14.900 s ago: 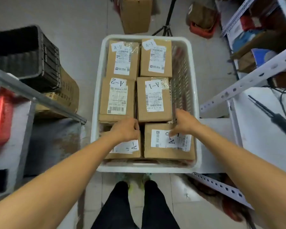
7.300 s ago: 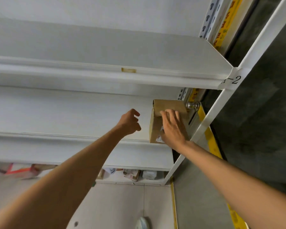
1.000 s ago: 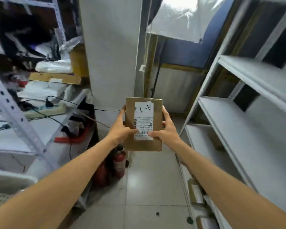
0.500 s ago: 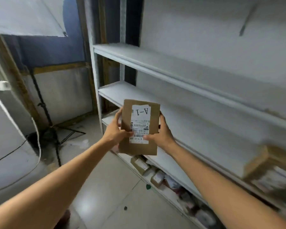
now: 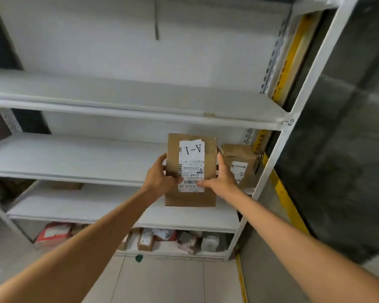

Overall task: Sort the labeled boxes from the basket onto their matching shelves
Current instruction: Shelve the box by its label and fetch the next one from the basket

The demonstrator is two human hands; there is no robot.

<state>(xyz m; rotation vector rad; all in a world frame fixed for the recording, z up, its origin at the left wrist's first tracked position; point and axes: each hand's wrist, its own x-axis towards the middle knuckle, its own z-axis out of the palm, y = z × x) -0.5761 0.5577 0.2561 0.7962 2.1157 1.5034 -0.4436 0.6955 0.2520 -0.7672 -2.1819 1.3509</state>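
White shelving (image 5: 96,103) ahead, box tagged -2 (image 5: 242,162) far right on mid shelf (image 5: 74,158). A-1 box (image 5: 192,158) is up in front, just left of it, w/ my left hand (image 5: 160,179) & right hand (image 5: 222,180) curled round its sides

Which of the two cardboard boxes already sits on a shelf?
The box with the label ending -2, at the right end of the shelf. The A-1 box is held in the left hand and right hand.
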